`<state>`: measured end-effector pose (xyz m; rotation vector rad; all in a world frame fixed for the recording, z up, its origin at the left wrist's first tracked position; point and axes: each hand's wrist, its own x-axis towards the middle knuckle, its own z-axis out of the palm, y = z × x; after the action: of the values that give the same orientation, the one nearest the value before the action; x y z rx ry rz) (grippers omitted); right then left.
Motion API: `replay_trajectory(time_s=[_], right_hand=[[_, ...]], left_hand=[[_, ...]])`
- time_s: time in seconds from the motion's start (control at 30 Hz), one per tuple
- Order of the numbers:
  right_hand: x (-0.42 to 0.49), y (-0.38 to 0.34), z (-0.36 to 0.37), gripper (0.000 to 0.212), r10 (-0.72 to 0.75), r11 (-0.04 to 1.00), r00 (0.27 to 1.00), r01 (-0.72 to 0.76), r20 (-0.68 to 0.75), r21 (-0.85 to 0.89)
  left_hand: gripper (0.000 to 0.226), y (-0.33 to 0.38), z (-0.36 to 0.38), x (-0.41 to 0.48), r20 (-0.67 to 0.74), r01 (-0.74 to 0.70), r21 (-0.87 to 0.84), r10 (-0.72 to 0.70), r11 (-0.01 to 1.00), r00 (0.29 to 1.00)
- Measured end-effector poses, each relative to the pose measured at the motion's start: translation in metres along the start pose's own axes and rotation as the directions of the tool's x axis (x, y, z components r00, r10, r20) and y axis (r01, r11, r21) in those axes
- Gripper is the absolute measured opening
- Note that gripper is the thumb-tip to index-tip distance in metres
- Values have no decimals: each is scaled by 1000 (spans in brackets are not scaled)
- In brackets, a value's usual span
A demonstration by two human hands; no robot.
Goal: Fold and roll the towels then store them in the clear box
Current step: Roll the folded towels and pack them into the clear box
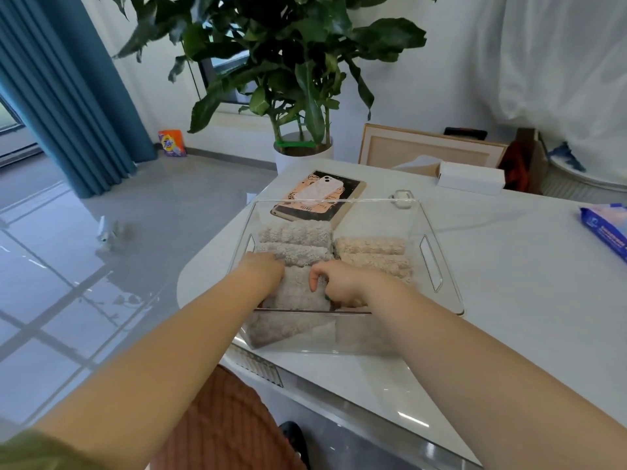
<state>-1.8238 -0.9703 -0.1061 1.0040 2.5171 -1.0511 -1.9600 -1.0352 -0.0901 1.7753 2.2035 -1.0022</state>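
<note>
Towels (pixel 295 237) fill clear box (pixel 437 266); phone (pixel 319 189) on notebook (pixel 353 189) behind.

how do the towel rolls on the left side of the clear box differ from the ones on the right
Colour: the left rolls are grey-brown, the right rolls paler cream.
Position: the left rolls reach nearer the far wall than the right rolls.
Handling: the left hand and right hand both touch a left roll, not the right rolls.
Shared: all are fluffy, rolled and lie crosswise in the clear box.
</note>
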Motion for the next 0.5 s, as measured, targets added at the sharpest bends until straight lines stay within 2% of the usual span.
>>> replay_trajectory(time_s=[0.13, 0.23, 0.3, 0.4, 0.5], right_hand=[[-16, 4, -13, 55, 12, 995, 1000, -13, 9, 102], [-36, 19, -30, 51, -7, 981, 996, 25, -91, 193], [-59, 33, -43, 45, 11, 953, 983, 45, -182, 299], [-106, 57, -58, 43, 84, 861, 930, 113, -359, 495], [-154, 91, -65, 47, 266, 753, 801, 174, -536, 635]], left_hand=[[45, -4, -11, -14, 7, 45, -30, -44, 999, 999], [39, -2, -31, -30, -108, 115, 4, -114, 993, 988], [33, 4, -46, -38, -213, 112, -3, -110, 994, 971], [24, 29, -73, -42, -383, -5, -102, -35, 995, 923], [21, 82, -104, -34, -551, -244, -277, 54, 929, 833]])
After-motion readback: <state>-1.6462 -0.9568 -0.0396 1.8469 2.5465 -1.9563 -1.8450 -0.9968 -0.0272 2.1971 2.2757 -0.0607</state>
